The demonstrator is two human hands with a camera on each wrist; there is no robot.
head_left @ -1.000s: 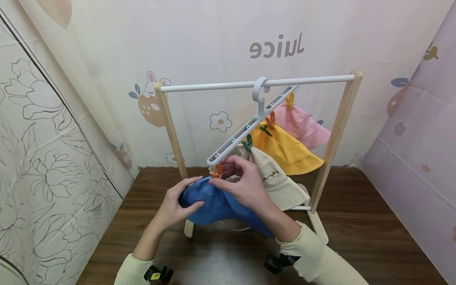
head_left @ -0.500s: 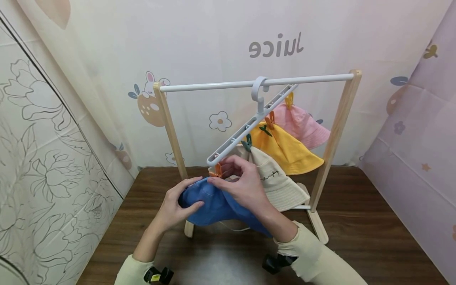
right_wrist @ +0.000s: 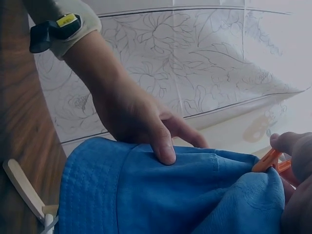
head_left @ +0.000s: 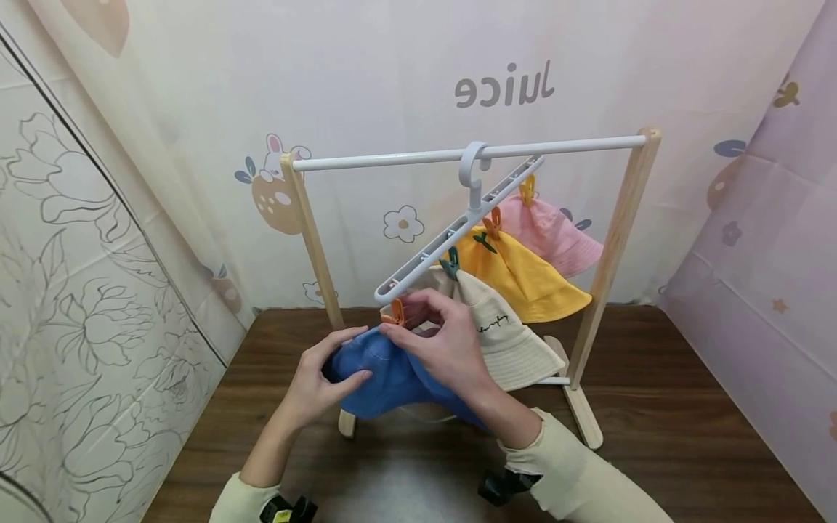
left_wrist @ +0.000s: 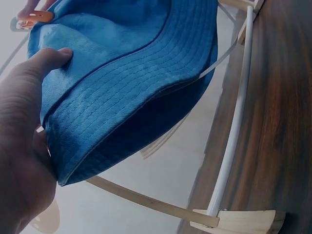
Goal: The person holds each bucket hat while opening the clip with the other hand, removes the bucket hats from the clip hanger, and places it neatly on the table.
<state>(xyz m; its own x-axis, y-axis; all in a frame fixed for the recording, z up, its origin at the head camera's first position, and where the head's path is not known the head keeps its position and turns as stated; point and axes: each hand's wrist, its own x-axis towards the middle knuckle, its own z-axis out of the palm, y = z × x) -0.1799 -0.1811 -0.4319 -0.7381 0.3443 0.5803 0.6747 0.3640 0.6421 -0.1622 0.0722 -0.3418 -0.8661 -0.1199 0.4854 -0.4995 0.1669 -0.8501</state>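
Blue bucket hat (head_left: 392, 374) sits low in front of the wooden rack (head_left: 615, 240), above the dark table (head_left: 686, 428), its crown right at the orange clip (head_left: 394, 312) on the low end of the white hanger (head_left: 458, 232). Left hand (head_left: 320, 385) grips crown and brim, thumb on top (clear in the left wrist view). Right hand (head_left: 445, 341) pinches the clip against the fabric. Further up the hanger: cream hat (head_left: 510, 338), yellow hat (head_left: 523, 272), pink hat (head_left: 556, 232).
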